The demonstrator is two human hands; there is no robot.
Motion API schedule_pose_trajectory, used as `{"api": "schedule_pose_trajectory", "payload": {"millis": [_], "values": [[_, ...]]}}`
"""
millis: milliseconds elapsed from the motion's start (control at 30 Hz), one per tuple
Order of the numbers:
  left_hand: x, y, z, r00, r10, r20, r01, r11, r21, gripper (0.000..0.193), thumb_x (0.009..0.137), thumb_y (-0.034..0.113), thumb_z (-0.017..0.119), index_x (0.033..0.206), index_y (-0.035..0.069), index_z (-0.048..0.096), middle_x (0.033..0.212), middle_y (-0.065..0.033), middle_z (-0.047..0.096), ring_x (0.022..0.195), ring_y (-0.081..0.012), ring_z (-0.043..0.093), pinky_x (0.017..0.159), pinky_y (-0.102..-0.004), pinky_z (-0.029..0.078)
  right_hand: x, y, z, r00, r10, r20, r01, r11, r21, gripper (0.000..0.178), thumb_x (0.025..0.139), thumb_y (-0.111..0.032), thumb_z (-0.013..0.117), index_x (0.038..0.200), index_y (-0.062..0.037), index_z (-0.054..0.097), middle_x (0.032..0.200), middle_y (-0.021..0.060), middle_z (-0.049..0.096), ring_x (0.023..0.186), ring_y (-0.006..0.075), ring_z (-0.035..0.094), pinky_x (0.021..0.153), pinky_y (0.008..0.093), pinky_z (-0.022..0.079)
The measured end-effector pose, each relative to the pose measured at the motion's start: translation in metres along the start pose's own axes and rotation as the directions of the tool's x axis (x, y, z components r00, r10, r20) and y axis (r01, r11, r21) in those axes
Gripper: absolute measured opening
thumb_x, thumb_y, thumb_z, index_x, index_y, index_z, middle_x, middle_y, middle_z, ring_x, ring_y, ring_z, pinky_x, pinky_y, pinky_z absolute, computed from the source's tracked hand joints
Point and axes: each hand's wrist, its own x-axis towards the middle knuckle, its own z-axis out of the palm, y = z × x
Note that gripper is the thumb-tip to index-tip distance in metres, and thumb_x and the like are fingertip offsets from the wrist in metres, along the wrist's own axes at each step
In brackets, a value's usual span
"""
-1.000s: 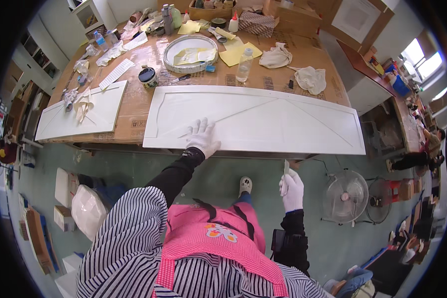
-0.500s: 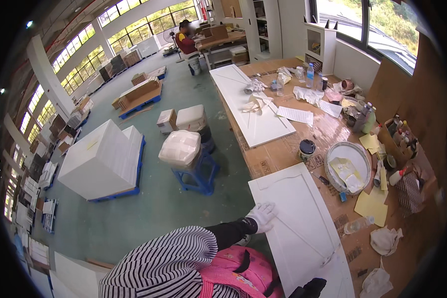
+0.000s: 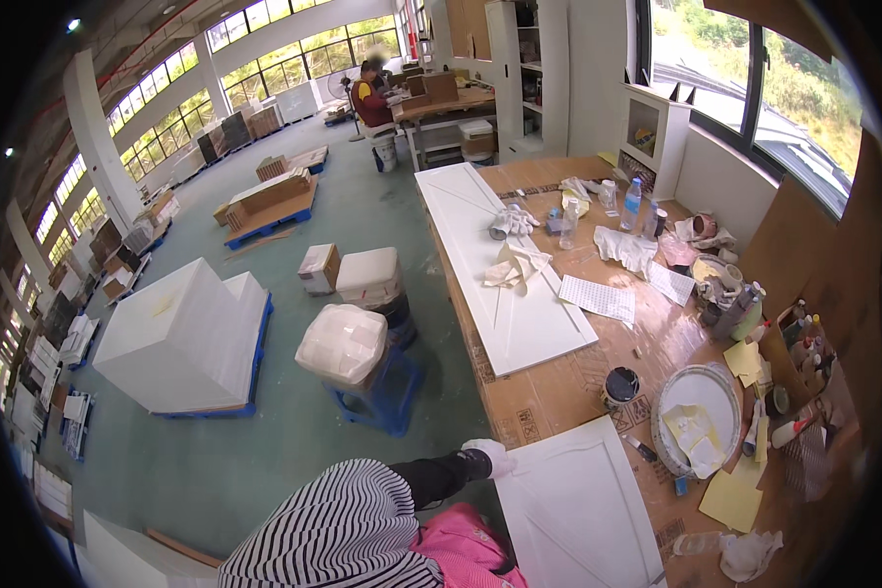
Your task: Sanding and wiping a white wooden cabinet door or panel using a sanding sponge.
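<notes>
Left hand [image 3: 488, 457], white-gloved, rests flat on the near corner of a white panel [image 3: 578, 510] at lower centre of the frame — fingers look spread and loose, nothing gripped, though the view is small. Right hand is out of view.

To steady the panel well, I'd judge the palm should press evenly on the rim, not the recessed face, so it doesn't slide off the cardboard-covered table [image 3: 559, 387].

Panel: smooth, matte white, rectangular, with shallow grooved lines. A second white panel [image 3: 505, 265] lies further up the table with crumpled white gloves [image 3: 512, 267] on it. Round white bucket [image 3: 694, 416] at right, yellow sheets [image 3: 730, 500] below it — thin, flat.
</notes>
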Motion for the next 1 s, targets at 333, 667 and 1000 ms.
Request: {"api": "schedule_pose_trajectory", "payload": {"millis": [333, 667, 1000], "values": [[0.020, -0.011, -0.020, 0.971, 0.212, 0.112, -0.229, 0.957, 0.179, 0.056, 0.098, 0.049, 0.050, 0.114, 0.003, 0.077, 0.111, -0.0207, 0.077, 0.106, -0.0378, 0.074, 0.089, -0.0511, 0.058, 0.064, 0.062, -0.026, 0.987, -0.012, -0.158, 0.044, 0.979, 0.201, 0.032, 0.104, -0.034, 0.065, 0.117, -0.0044, 0.067, 0.079, 0.0048, 0.062, 0.060, 0.0175, 0.052, 0.050, 0.0341, 0.039], [0.074, 0.050, 0.017, 0.776, 0.514, -0.365, -0.416, 0.853, 0.316, 0.075, 0.100, 0.053, 0.053, 0.151, -0.001, 0.047, 0.164, -0.0263, 0.037, 0.154, -0.0379, 0.035, 0.124, -0.0517, 0.030, 0.037, 0.064, 0.025, 0.903, -0.426, 0.050, 0.330, 0.616, -0.715, 0.057, 0.106, -0.034, 0.063, 0.155, -0.0103, 0.049, 0.140, 0.0221, 0.063, 0.117, 0.0276, 0.067, 0.098, 0.0431, 0.054], [0.072, 0.061, 0.029, 0.750, 0.498, -0.435, -0.408, 0.866, 0.289, 0.080, 0.101, 0.052, 0.053, 0.156, -0.004, 0.039, 0.169, -0.0258, 0.029, 0.158, -0.0389, 0.026, 0.128, -0.0518, 0.021, -0.071, -0.066, 0.152, 0.644, -0.652, 0.399, 0.749, 0.644, -0.157, 0.027, 0.109, -0.030, 0.059, 0.123, -0.0068, 0.061, 0.073, 0.0004, 0.057, 0.068, 0.0127, 0.053, 0.064, 0.0303, 0.045]]}}
